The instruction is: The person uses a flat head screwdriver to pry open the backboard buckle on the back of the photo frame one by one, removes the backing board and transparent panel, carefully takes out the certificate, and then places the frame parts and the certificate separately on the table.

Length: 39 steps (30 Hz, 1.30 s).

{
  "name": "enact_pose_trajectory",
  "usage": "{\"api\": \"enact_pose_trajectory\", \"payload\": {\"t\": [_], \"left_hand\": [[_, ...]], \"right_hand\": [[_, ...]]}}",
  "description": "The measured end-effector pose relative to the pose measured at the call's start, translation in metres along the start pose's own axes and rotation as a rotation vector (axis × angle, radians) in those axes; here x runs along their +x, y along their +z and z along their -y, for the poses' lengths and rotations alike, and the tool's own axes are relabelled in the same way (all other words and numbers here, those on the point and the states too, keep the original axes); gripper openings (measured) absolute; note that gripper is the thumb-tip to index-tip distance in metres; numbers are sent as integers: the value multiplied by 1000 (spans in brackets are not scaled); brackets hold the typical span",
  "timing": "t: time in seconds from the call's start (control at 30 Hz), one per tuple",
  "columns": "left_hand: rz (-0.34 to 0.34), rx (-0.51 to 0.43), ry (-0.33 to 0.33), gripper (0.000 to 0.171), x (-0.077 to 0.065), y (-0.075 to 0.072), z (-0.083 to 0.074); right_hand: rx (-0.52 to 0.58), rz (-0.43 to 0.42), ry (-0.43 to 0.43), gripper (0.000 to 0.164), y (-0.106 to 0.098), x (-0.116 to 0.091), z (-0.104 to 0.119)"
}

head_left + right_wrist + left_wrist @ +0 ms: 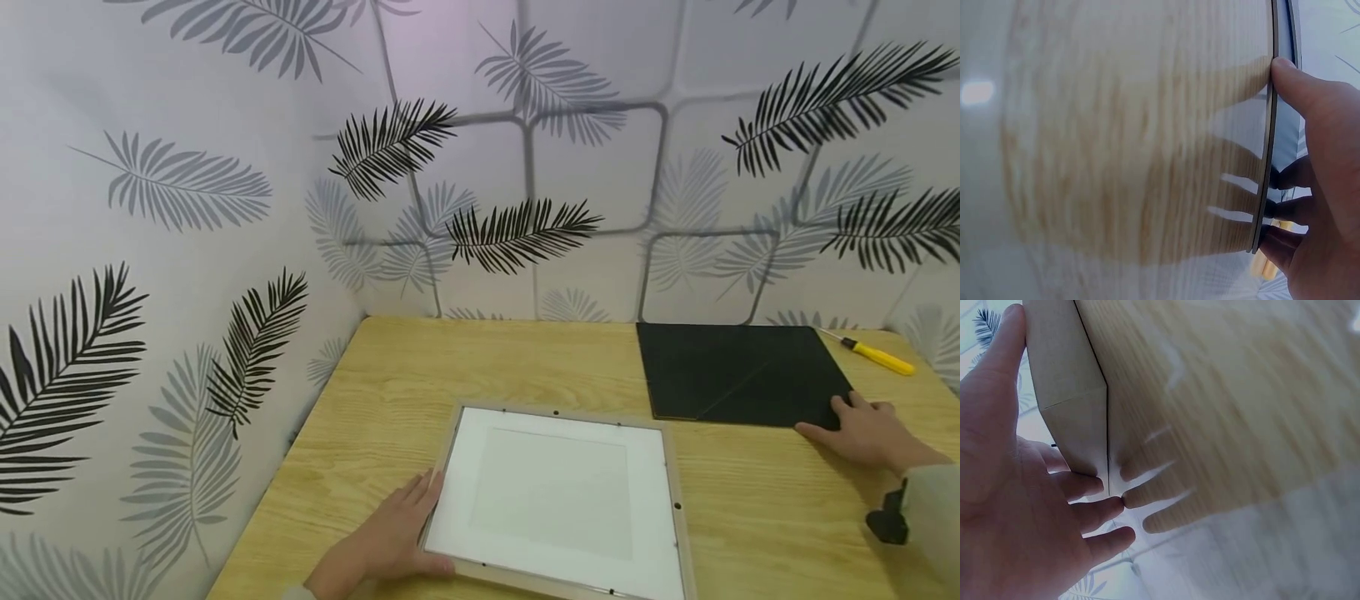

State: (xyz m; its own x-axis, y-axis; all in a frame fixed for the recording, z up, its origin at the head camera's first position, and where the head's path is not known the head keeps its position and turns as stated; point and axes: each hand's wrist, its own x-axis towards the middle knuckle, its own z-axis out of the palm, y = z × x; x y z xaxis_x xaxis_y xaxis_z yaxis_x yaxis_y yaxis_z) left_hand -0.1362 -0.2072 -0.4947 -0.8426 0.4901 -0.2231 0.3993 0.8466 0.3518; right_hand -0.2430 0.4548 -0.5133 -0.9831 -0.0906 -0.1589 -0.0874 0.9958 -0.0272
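A light wooden picture frame (557,410) lies on the table with a white mat (551,558) inside, a paler rectangle at its middle and small dark fittings around its rim. My left hand (393,533) holds its near left corner, thumb along the near edge and fingers at the left side. In the left wrist view, the frame's deep wooden side (1066,362) shows between thumb and fingers. Behind and to the right lies a flat black backing board (738,371) with a faint diagonal line. My right hand (870,429) grips its near right corner, thumb at the near edge (1266,137).
A screwdriver (883,358) with a yellow handle lies beyond the board's right side. The glossy wood-grain table (465,358) meets leaf-patterned walls (480,167) at the back and left. A dark strap piece (888,521) sits at my right wrist.
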Motion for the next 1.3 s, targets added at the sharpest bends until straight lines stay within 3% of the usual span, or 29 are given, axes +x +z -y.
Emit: {"api": "enact_pose_trajectory", "payload": {"t": [0.3,0.6,0.87,1.0,1.1,1.17,1.3], "left_hand": [[-6,4,31,123,11,6,-14],[25,45,58,121,25,2,-27],[33,73,44,123,31,7,-40],[20,128,45,124,33,12,-50],[9,178,59,123,33,15,-59],[-1,200,69,119,34,14,-65],[-61,291,101,103,41,7,-73]], "right_hand": [[90,-11,-56,97,3,-1,-1],[74,-57,28,101,5,-1,0],[85,-61,-10,95,-3,-3,8],[136,-121,-75,81,-14,-11,27],[243,-149,-97,71,-20,-20,54],[324,-135,-110,66,-22,-26,74],[451,-19,-125,63,-25,-36,105]]}}
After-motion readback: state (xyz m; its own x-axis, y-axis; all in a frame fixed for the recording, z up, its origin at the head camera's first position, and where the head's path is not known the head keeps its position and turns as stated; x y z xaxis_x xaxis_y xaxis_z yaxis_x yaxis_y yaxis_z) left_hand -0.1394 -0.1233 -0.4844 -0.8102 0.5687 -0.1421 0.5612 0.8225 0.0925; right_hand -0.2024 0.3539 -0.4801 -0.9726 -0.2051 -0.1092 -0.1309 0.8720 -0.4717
